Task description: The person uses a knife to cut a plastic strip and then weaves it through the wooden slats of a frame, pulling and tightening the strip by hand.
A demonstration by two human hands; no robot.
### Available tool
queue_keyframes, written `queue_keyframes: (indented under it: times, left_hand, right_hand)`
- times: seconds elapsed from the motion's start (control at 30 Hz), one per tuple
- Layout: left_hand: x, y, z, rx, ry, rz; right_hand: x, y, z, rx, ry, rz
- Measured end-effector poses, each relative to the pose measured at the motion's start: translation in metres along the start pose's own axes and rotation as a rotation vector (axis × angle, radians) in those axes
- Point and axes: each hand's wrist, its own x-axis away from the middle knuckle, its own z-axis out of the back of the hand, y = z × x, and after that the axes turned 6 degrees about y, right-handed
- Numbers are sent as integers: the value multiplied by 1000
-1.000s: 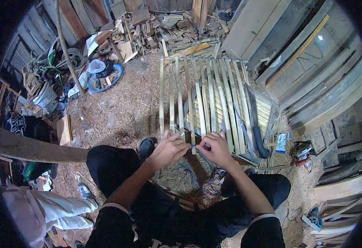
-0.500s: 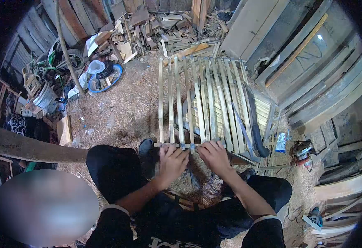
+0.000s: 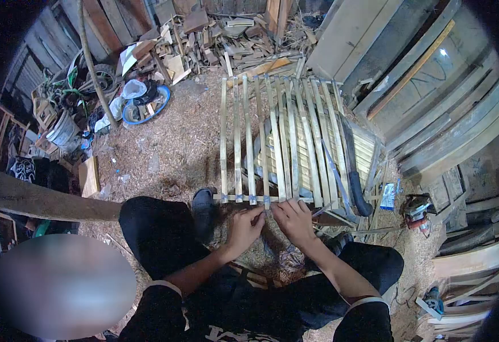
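Note:
A panel of several light wooden slats (image 3: 237, 142) lies in front of me, the slats crossing a thin crosspiece (image 3: 221, 197) at the near end. Dark bluish bindings (image 3: 267, 199) wrap some of the joints. My left hand (image 3: 245, 231) is closed in a pinch just below a bound joint; what its fingertips hold is too small to make out. Close beside it, my right hand (image 3: 295, 222) has its fingers bent together at the crosspiece. Whatever lies under those fingers is hidden. The fingertips of both hands nearly meet.
A second slatted piece (image 3: 360, 148) lies under the panel's right side, with a black-handled long tool (image 3: 356, 191) over it. A red power tool (image 3: 418, 212) sits on the right. Behind are scrap wood (image 3: 204, 48) and a blue basin (image 3: 147, 117). Shavings cover the floor.
My left hand has come off the crosspiece, moved slightly down and right, and turned into a pinch. My right hand's fingers have drawn together. More bound joints show.

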Motion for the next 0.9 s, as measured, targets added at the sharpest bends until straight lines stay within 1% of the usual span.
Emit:
queue_keyframes:
  times: [0.03,0.07,0.13,0.27,0.33,0.37,0.43,0.47,0.5,0.53,0.57,0.6,0.63,0.7,0.73,0.77,0.83,0.87,0.9]
  left_hand:
    - [0,-2,-2,77,32,15]
    - [1,-5,-4,77,36,16]
    - [4,-14,-10,201,-5,123]
    - [3,-17,-12,181,40,68]
    - [-6,6,8,128,-108,241]
    - [-7,7,12,130,-108,241]
    - [-8,7,24,-116,-232,74]
    - [-7,10,28,-111,-233,73]
    - [-7,15,34,-104,-220,22]
    - [-7,19,36,-96,-210,-29]
    - [-5,19,34,-91,-220,-31]
    - [-5,19,34,-109,-185,-43]
    - [-5,18,35,-131,-145,-53]
    - [-7,17,33,-127,-154,-34]
    - [-9,18,32,-115,-163,-18]
    - [-10,19,31,-118,-158,-19]
    - [-13,21,31,-81,-109,-77]
    - [-13,18,30,-83,-105,-76]
    - [-13,14,28,-68,-69,-97]
  right_hand:
    - [-2,-1,1,19,-7,1]
    - [-1,-1,-1,19,-7,5]
    - [1,-2,-4,-2,6,-50]
    - [2,-5,-5,7,1,-90]
    - [0,-4,0,28,-14,-100]
    - [-3,-2,4,30,-14,-99]
    - [-14,2,16,92,-100,-135]
    - [-18,8,20,75,-123,-125]
    - [-23,12,22,80,-125,-129]
    - [-28,16,23,43,-68,-116]
    - [-31,18,23,4,-11,-104]
    - [-33,20,20,-119,27,-169]
    - [-35,21,19,-121,31,-171]
    - [-41,21,16,-279,-53,-364]
    - [-43,22,14,-366,-18,-421]
    - [-46,24,14,-367,-15,-416]
    - [-52,25,16,-402,-117,-489]
    - [-55,25,17,-407,-111,-529]
    - [-58,25,17,-409,-112,-525]
